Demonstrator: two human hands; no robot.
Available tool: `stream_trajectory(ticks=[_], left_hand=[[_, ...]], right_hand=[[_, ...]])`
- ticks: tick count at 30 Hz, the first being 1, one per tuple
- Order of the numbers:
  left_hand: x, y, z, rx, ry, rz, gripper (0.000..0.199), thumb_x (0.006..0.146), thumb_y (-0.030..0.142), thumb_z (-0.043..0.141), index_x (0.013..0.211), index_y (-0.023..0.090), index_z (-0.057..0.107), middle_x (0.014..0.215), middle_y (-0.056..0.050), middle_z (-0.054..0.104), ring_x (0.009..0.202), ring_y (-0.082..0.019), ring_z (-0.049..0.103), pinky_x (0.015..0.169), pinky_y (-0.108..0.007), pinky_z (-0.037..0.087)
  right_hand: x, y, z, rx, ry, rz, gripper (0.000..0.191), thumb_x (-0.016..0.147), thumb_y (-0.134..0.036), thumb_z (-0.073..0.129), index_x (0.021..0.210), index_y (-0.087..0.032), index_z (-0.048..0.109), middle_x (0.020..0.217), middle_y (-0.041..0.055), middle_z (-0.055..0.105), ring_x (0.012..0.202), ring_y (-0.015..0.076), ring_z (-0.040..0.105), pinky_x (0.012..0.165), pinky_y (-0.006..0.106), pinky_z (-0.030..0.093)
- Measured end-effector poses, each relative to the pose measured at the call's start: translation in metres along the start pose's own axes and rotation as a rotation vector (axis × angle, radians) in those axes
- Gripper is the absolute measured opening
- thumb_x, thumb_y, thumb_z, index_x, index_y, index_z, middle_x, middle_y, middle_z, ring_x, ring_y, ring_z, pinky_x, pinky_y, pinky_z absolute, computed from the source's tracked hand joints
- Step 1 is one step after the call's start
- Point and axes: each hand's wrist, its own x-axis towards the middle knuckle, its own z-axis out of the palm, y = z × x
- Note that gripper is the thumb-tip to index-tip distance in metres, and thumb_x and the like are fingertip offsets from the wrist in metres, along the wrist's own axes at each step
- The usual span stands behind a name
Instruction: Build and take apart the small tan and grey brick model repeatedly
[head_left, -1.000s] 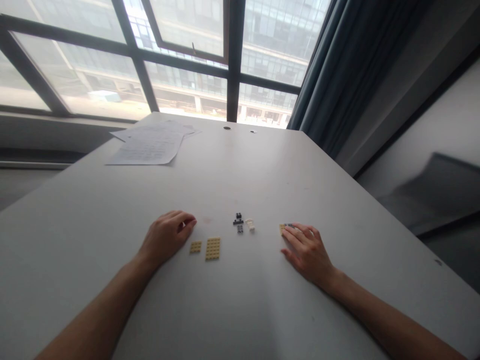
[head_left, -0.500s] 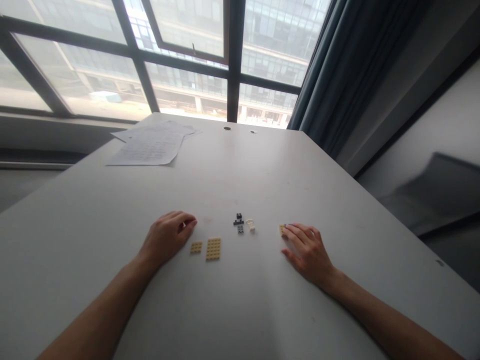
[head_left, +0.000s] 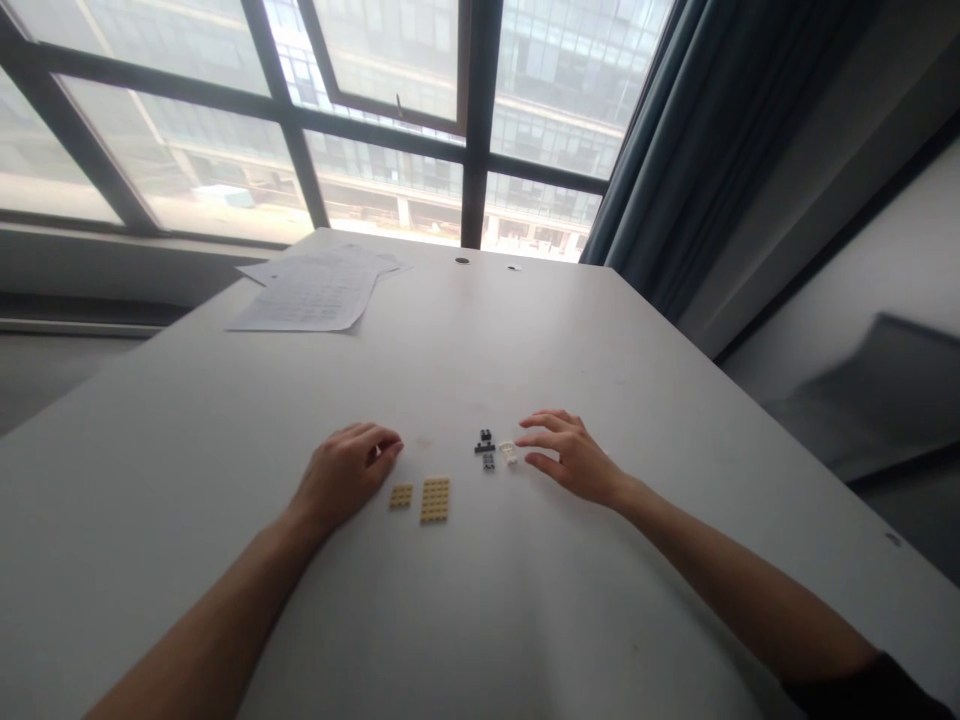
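Observation:
Resting on the white table, my left hand [head_left: 352, 465] has its fingers curled and the thumb close to the fingertips; nothing shows in it. Near it lie a small tan studded plate [head_left: 401, 496] and a larger tan studded plate [head_left: 435, 500]. My right hand [head_left: 574, 457] is open, fingers apart, just right of some small white toy-brick pieces [head_left: 510, 456]; I cannot tell whether a fingertip touches them. Left of these are a black piece [head_left: 486, 436], a dark flat piece [head_left: 485, 449] and grey pieces [head_left: 489, 463]. Whatever is beneath the right hand is hidden.
Printed paper sheets [head_left: 307, 300] lie at the far left of the table [head_left: 495, 350]. Two small holes are near its far edge. Beyond stands a window [head_left: 472, 130], with a dark blue curtain [head_left: 667, 130] at the right.
My right hand has moved left and away from me, off a tan piece that no longer shows, to beside the white pieces. Its fingers have spread. The view shifted slightly; my left hand stays put.

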Motion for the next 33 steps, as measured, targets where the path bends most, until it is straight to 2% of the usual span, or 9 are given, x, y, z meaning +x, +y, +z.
stream_trajectory(ticks=[6, 11, 17, 21, 26, 29, 33], left_hand=[[0.0, -0.001, 0.001, -0.007, -0.006, -0.001, 0.026, 0.086, 0.038, 0.046, 0.083, 0.021, 0.066, 0.083, -0.003, 0.067, 0.075, -0.018, 0.059, 0.073, -0.029, 0.044], [0.0, 0.002, -0.001, -0.005, -0.004, -0.007, 0.026, 0.086, 0.037, 0.046, 0.083, 0.021, 0.066, 0.083, -0.003, 0.068, 0.075, -0.019, 0.059, 0.073, -0.029, 0.045], [0.0, 0.001, -0.001, -0.006, -0.004, -0.003, 0.028, 0.086, 0.04, 0.046, 0.084, 0.02, 0.066, 0.083, -0.004, 0.068, 0.076, -0.018, 0.06, 0.073, -0.028, 0.045], [0.0, 0.0, -0.001, -0.001, 0.0, 0.006, 0.029, 0.086, 0.041, 0.045, 0.083, 0.02, 0.066, 0.082, -0.004, 0.068, 0.077, -0.018, 0.06, 0.075, -0.029, 0.045], [0.001, 0.0, -0.001, 0.004, 0.01, 0.008, 0.03, 0.086, 0.041, 0.045, 0.083, 0.02, 0.066, 0.082, -0.004, 0.068, 0.076, -0.019, 0.06, 0.074, -0.029, 0.045], [0.002, -0.002, 0.001, 0.004, 0.011, 0.009, 0.029, 0.085, 0.04, 0.045, 0.083, 0.02, 0.067, 0.081, -0.003, 0.067, 0.075, -0.018, 0.06, 0.073, -0.029, 0.045], [0.001, -0.004, 0.002, 0.008, 0.006, 0.017, 0.029, 0.086, 0.04, 0.045, 0.084, 0.02, 0.066, 0.081, -0.003, 0.067, 0.075, -0.018, 0.06, 0.073, -0.029, 0.045]], right_hand=[[0.024, 0.005, 0.016, 0.07, -0.06, 0.105, 0.012, 0.084, -0.029, 0.065, 0.092, -0.03, 0.074, 0.117, 0.0025, 0.065, 0.115, 0.0237, 0.052, 0.098, 0.047, 0.038], [0.023, 0.008, 0.025, 0.058, -0.09, 0.128, 0.011, 0.082, -0.03, 0.068, 0.091, -0.034, 0.074, 0.117, -0.0016, 0.066, 0.117, 0.0229, 0.05, 0.098, 0.046, 0.037], [0.017, 0.026, 0.018, 0.066, -0.065, 0.177, 0.012, 0.083, -0.028, 0.066, 0.09, -0.033, 0.074, 0.116, 0.0001, 0.066, 0.116, 0.0247, 0.051, 0.1, 0.049, 0.034], [0.006, 0.06, 0.006, 0.07, -0.037, 0.256, 0.013, 0.082, -0.029, 0.065, 0.089, -0.032, 0.075, 0.115, 0.0007, 0.067, 0.114, 0.0249, 0.053, 0.102, 0.047, 0.035], [-0.023, 0.106, -0.014, 0.101, -0.02, 0.336, 0.016, 0.08, -0.03, 0.065, 0.092, -0.03, 0.075, 0.112, 0.0011, 0.068, 0.112, 0.0239, 0.056, 0.1, 0.041, 0.041], [-0.042, 0.12, -0.023, 0.124, 0.0, 0.357, 0.017, 0.08, -0.033, 0.063, 0.091, -0.029, 0.076, 0.112, 0.0024, 0.067, 0.112, 0.0235, 0.055, 0.098, 0.039, 0.044], [-0.058, 0.125, -0.026, 0.164, 0.007, 0.388, 0.02, 0.08, -0.035, 0.062, 0.093, -0.027, 0.075, 0.115, 0.0036, 0.066, 0.111, 0.0236, 0.056, 0.098, 0.039, 0.045]])
